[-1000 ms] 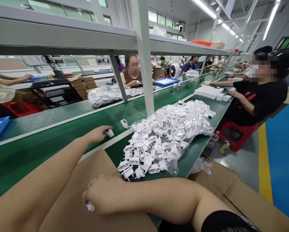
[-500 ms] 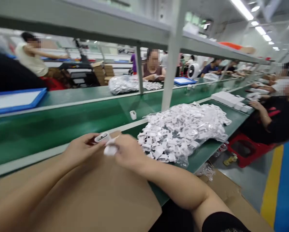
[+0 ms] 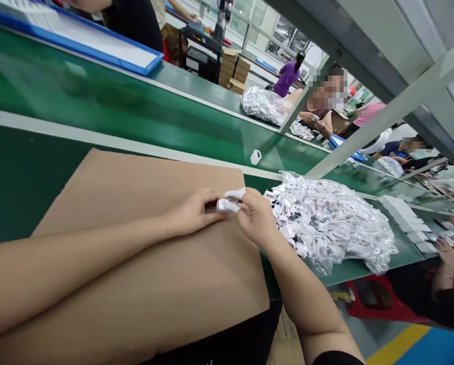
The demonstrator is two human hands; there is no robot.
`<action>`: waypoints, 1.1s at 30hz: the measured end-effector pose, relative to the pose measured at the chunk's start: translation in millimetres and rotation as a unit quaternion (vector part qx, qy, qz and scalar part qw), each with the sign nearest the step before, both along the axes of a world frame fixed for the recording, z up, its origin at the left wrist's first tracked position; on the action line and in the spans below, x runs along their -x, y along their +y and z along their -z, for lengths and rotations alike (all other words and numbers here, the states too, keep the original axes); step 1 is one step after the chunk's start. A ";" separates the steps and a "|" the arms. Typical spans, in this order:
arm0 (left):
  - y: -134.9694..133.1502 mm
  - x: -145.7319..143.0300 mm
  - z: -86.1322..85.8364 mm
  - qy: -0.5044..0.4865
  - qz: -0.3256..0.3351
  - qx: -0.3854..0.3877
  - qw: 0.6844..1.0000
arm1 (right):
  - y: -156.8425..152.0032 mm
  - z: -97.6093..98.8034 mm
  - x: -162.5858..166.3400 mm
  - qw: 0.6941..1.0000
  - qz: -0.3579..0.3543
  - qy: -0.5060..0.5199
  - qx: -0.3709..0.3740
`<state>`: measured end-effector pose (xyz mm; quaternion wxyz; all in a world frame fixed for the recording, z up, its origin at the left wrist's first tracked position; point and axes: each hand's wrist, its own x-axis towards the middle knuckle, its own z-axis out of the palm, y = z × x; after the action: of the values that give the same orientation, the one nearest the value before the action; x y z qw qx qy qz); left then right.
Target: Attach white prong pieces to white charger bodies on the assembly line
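Obs: L hand (image 3: 193, 213) and R hand (image 3: 256, 218) together, fingertips of both clamped on small white plastic part (image 3: 227, 204); one piece or two, can't tell, fingers hide part of it. Part is held near far edge of cardboard sheet (image 3: 116, 203), over the sheet. L forearm lies across sheet. Clear plastic bag (image 3: 326, 223) of similar white parts just beside R hand, on green bench (image 3: 78, 96). Lone white part (image 3: 255, 157) stands on bench beyond sheet. Blue tray (image 3: 98, 56) at far L. Handling note: two-hand fingertip pinch low over sheet looks steady; keep part clear of bag film.
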<state>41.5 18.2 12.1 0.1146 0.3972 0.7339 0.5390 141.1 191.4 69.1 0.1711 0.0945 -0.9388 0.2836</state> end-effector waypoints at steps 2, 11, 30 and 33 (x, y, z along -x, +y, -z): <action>-0.5 1.1 -0.9 -0.005 0.000 -0.007 1.000 | -1.7 0.1 0.4 1.000 -0.005 -0.002 -0.027; -1.0 2.1 -1.0 -0.005 -0.006 -0.002 1.000 | -1.0 7.2 8.2 0.997 0.005 0.008 -0.078; -0.5 -4.5 -6.3 0.006 -0.011 0.027 1.000 | -16.6 -8.0 7.9 0.966 0.049 -0.028 -0.250; -0.4 -5.9 -9.0 0.015 -0.021 0.034 0.999 | -19.4 -9.5 7.4 0.962 0.055 -0.031 -0.265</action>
<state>47.4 17.8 21.0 0.1061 0.3854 0.7617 0.5100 133.7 172.0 78.7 0.1256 0.0760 -0.9890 0.0181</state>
